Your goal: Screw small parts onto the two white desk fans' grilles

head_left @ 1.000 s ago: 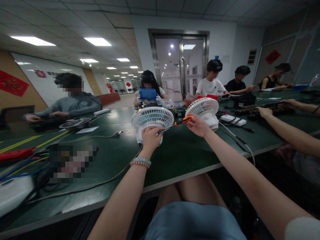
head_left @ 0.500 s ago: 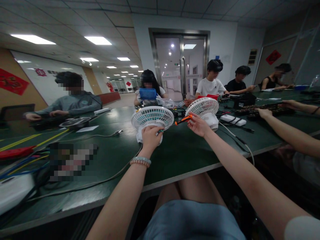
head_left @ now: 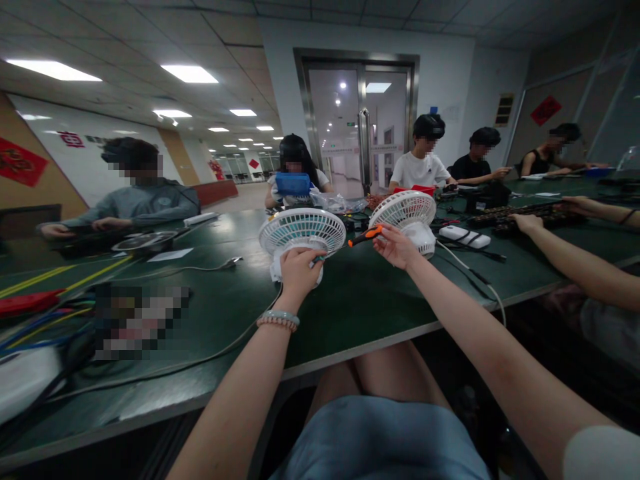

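Observation:
My left hand is closed at the back of a white desk fan that stands on the table. A small teal-green piece shows at its fingertips; what it is I cannot make out. In my right hand is an orange and black screwdriver, pinched by the handle. Its thin shaft points left towards the fingertips of my left hand. Behind my right hand stands a second white fan, tilted, with a pale cable.
A white power strip with dark cable lies to the right. A fan cable runs left across the green table. Coloured wires and a red object lie far left. Other people sit around; a neighbour's hands work at the right.
The view has shifted slightly. My hands keep nearly the same pose at the left fan, and the screwdriver's handle looks slightly turned.

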Motion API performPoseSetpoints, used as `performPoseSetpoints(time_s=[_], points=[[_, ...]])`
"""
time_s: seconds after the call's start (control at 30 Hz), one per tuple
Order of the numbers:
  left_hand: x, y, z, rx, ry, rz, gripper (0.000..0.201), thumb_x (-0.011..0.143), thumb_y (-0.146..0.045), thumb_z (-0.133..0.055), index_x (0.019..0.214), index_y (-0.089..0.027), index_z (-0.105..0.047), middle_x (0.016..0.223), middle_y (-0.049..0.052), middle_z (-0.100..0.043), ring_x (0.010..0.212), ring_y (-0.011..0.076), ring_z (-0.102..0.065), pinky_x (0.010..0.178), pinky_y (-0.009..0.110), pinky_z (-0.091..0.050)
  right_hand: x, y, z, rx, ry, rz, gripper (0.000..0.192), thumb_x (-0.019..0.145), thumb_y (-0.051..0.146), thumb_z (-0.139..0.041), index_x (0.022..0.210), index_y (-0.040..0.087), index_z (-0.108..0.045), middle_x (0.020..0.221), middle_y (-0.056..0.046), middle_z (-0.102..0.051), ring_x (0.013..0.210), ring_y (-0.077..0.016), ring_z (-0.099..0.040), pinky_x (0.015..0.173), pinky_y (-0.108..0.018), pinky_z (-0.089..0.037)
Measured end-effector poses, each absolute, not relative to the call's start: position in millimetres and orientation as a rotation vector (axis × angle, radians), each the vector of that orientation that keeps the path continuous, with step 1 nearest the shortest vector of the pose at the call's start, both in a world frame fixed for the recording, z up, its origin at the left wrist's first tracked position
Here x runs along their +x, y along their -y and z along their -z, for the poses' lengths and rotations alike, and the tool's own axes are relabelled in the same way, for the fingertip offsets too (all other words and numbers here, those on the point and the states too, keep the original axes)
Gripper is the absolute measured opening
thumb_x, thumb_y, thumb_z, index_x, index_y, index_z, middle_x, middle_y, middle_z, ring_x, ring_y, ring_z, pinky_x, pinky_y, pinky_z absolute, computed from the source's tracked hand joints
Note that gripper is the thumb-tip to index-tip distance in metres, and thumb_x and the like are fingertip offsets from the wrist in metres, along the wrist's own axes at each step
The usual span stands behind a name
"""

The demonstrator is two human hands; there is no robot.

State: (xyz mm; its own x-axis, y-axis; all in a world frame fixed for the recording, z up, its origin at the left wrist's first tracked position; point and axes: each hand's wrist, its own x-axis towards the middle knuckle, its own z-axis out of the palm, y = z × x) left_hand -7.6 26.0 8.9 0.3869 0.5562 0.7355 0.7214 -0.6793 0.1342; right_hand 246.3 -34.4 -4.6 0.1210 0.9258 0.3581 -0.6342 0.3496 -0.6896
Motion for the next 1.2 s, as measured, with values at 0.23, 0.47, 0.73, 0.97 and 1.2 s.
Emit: performPoseSetpoints(time_s=[0.23,0.47,0.73,0.97,1.2], points=[[-6.5,-23.3,-10.1,-2.444,1.157,1.172,0.022,0.074,-0.03,-0.058,0.093,-0.03,-0.068,0.089,0.001,-0.066,0.093,0.0208,-0.053,0.092,0.04,-0.03,245.9,33.9,4.4,-0.455,0.839,-1.162,0.023,0.074,0.017,-0.062,0.095,0.023,-0.06,0.083,0.001,-0.068,0.068,-0.0091,-0.063,0.063,-0.021,-0.054],[-6.6,-23.4,-10.0,-2.436,1.146,1.163,0.022,0.074,-0.03,-0.057,0.093,-0.03,-0.068,0.088,0.001,-0.065,0.093,0.021,-0.053,0.091,0.04,-0.03,246.0,34.3,3.9,-0.451,0.866,-1.133,0.021,0.072,0.013,-0.062,0.091,0.021,-0.06,0.081,0.001,-0.068,0.07,-0.0101,-0.064,0.065,-0.022,-0.054],[-7.1,-24.8,-10.0,-2.43,1.14,1.171,0.022,0.074,-0.029,-0.057,0.093,-0.031,-0.067,0.089,0.001,-0.066,0.093,0.0208,-0.053,0.092,0.04,-0.03,242.0,30.3,4.1,-0.491,0.889,-1.043,0.023,0.069,0.018,-0.067,0.091,0.021,-0.062,0.077,0.003,-0.066,0.063,-0.0068,-0.06,0.06,-0.018,-0.052],[-8.4,-22.1,-11.5,-2.429,1.162,1.141,0.023,0.074,-0.029,-0.057,0.094,-0.031,-0.067,0.089,0.002,-0.066,0.094,0.0209,-0.053,0.091,0.04,-0.032,241.8,31.3,3.9,-0.488,0.873,-1.061,0.023,0.069,0.017,-0.065,0.092,0.02,-0.063,0.08,0.001,-0.067,0.064,-0.0082,-0.061,0.061,-0.02,-0.053],[-8.8,-23.8,-10.9,-2.428,1.146,1.149,0.023,0.074,-0.029,-0.056,0.094,-0.031,-0.067,0.089,0.002,-0.067,0.093,0.0208,-0.053,0.091,0.04,-0.032,241.5,34.7,1.7,-0.467,0.885,-1.068,0.019,0.071,0.016,-0.063,0.09,0.02,-0.062,0.081,0.0,-0.068,0.066,-0.0088,-0.063,0.063,-0.021,-0.054]])
